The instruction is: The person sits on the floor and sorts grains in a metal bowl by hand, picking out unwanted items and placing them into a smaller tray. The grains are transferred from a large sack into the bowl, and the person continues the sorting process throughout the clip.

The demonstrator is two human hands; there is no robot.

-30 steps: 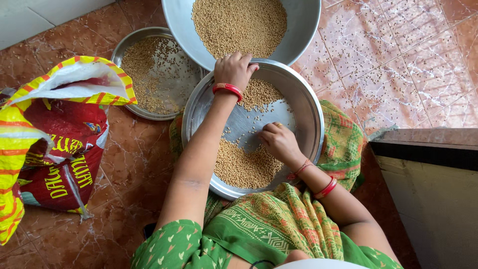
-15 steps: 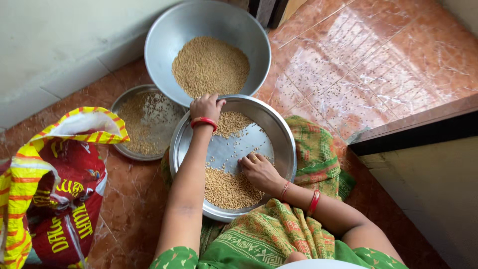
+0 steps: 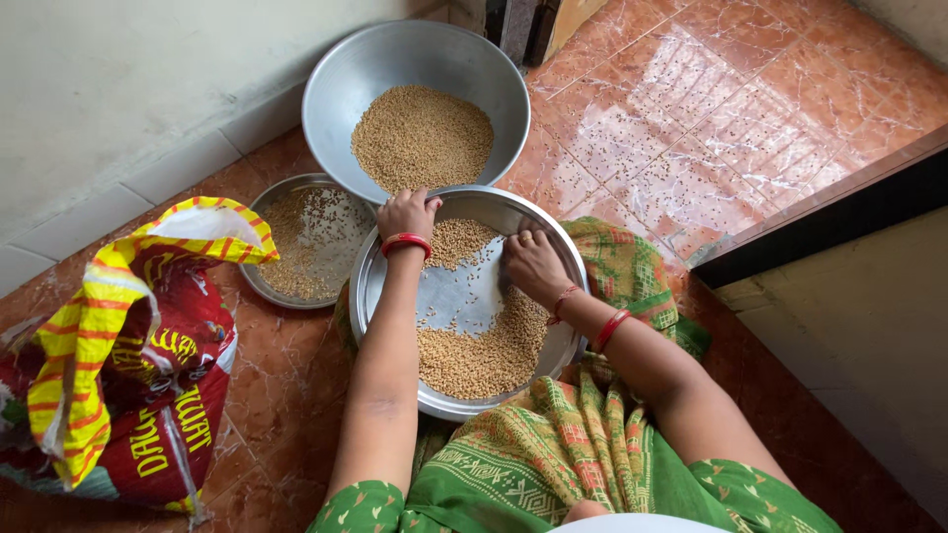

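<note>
- Since the earlier frame, right hand (image 3: 533, 265) has slid up the steel plate (image 3: 390, 259) toward its far rim; fingers flat on grain (image 3: 481, 353), pinching nothing
- left hand (image 3: 406, 214) grips the far rim
- beyond: grain-filled bowl (image 3: 336, 89), smaller plate (image 3: 259, 288); sack (image 3: 128, 375) at left

- Three metal vessels: one deep bowl (image 3: 336, 84) at top centre, one shallow plate (image 3: 259, 212) to its lower left, one wide tray (image 3: 373, 271) at centre.
- Two grain heaps on the tray: a small heap (image 3: 456, 242) at its top, a large heap (image 3: 484, 355) at its bottom.
- Two hands: left hand (image 3: 407, 213), right hand (image 3: 533, 265).
- Three red bangles: one on the left wrist (image 3: 406, 243), two on the right wrist (image 3: 609, 329).
- One sack (image 3: 118, 365), red and yellow, at lower left.
</note>
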